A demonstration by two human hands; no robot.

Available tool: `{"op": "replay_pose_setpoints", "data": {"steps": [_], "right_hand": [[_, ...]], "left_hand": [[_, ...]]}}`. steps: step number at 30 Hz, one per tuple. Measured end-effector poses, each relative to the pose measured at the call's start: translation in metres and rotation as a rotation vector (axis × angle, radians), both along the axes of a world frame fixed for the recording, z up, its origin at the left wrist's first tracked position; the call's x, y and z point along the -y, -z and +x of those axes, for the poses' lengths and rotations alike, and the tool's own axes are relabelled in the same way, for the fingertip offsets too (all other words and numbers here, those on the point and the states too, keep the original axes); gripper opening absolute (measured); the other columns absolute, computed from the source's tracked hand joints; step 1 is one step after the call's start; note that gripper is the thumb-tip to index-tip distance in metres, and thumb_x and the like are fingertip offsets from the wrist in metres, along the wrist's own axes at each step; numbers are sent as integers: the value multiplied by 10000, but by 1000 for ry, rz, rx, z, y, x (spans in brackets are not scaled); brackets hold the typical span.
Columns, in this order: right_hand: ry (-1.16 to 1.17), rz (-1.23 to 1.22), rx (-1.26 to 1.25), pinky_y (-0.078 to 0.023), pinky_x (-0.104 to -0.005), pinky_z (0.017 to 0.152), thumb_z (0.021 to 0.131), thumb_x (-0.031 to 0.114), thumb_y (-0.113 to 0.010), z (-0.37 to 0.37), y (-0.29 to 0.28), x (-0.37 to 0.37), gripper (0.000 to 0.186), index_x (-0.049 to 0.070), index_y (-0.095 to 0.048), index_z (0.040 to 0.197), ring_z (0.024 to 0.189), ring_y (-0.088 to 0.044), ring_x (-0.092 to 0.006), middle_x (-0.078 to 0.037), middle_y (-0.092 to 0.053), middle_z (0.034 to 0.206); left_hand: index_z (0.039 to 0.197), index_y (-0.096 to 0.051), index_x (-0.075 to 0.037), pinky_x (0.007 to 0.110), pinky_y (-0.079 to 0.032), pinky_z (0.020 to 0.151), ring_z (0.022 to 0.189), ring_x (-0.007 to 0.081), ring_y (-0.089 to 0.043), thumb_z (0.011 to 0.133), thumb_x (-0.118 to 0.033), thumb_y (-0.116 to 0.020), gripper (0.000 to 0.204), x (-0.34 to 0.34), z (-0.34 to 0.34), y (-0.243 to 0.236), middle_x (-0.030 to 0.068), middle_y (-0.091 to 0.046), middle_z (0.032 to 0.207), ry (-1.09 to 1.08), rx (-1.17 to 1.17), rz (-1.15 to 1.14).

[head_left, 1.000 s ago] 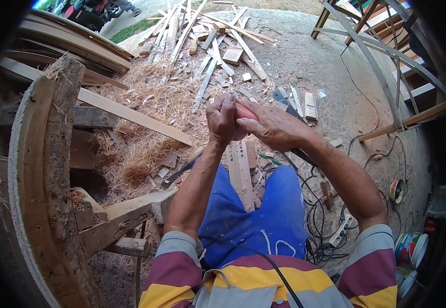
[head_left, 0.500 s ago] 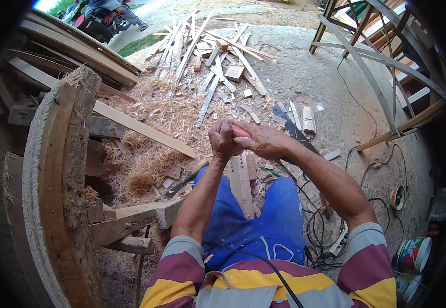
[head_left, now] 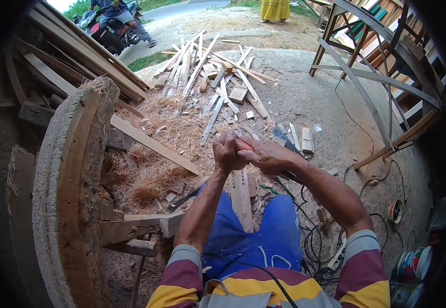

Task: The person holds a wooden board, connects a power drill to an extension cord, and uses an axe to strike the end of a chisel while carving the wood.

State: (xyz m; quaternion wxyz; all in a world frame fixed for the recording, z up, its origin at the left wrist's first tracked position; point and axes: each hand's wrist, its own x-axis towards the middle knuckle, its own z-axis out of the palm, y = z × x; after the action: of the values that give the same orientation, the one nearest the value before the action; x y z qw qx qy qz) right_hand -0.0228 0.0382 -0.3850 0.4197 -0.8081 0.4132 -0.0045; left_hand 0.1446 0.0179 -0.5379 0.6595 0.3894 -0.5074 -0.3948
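Observation:
My left hand (head_left: 225, 151) is closed around an orange-red handle (head_left: 244, 145) out in front of my body, and my right hand (head_left: 266, 156) grips it from the right, fingers wrapped close to the left hand's. What the handle belongs to is mostly hidden by my fingers. Beneath my hands, between my knees, lies a narrow board with holes (head_left: 242, 200). By my left leg lies a dark flat tool (head_left: 177, 204); near my right knee is a green tool (head_left: 269, 190).
A rough curved timber frame (head_left: 66, 205) stands at my left. Scrap wood (head_left: 238, 94) and shavings (head_left: 146, 174) cover the floor ahead. Wooden frames (head_left: 377, 77), tangled cords (head_left: 310, 241) and buckets (head_left: 412, 266) are at right. Beyond are a person on a motorbike (head_left: 107, 15) and someone in yellow (head_left: 274, 9).
The view has tilted upward, so my hands and the floor sit lower in it. The person on the motorbike shows more, and someone in yellow has come into sight. My grip looks the same.

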Motion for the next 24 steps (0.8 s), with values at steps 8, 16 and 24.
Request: {"op": "replay_pose_setpoints", "data": {"steps": [8,16,24], "right_hand": [[121,-166,174,-451,-428,1048,964,467,-592,-30,-49,5,701,83,-389,1513,1212,-604,-374,-229,-606,1334],[437,-267,502,-540,-329,684,981,471,-608,-78,15,14,768,-22,-363,1517,764,-663,-204,-162,-688,1037],[521,-96,488,-442,-270,491,987,408,-629,-86,15,4,696,8,-401,1509,535,-523,-80,-43,-643,824]], "left_hand": [[853,-638,4,335,-480,644,707,172,-604,1029,-402,-486,468,13,-10,-106,91,-678,816,-31,236,-51],[1531,-347,-25,473,-290,1192,1465,407,-330,1006,-348,-544,648,-25,7,61,253,-295,1597,-170,1066,49],[1097,-693,-11,463,-562,830,982,376,-703,936,-347,-602,384,-68,-36,21,272,-702,1051,362,1365,742]]}}
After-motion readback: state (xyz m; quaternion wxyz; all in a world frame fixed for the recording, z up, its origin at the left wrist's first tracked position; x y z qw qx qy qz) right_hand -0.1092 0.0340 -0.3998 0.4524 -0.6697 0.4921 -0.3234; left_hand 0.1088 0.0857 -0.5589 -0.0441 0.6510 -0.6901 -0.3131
